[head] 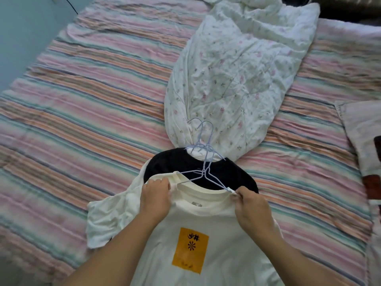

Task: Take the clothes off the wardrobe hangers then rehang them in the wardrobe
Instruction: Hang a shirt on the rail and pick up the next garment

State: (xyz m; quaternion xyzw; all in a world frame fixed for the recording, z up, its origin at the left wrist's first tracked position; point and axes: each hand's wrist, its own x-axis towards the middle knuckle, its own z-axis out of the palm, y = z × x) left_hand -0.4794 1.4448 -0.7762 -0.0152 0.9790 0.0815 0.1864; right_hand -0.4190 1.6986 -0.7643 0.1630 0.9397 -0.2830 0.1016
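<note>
A cream T-shirt (206, 223) with an orange printed patch lies on the bed in front of me. A pale blue wire hanger (203, 175) sticks out of its neck opening. My left hand (155, 200) grips the left side of the collar. My right hand (250, 206) pinches the collar's right side where the hanger arm ends. Under the cream shirt lies a black garment (222, 172) on its own wire hanger (199, 139), with hooks pointing away from me.
Everything lies on a striped pink, orange and green bedspread (92, 104). A crumpled white floral quilt (237, 69) stretches from the hanger hooks to the far edge. Another cloth (362, 137) lies at the right edge. A pale blue wall (22, 34) borders the left.
</note>
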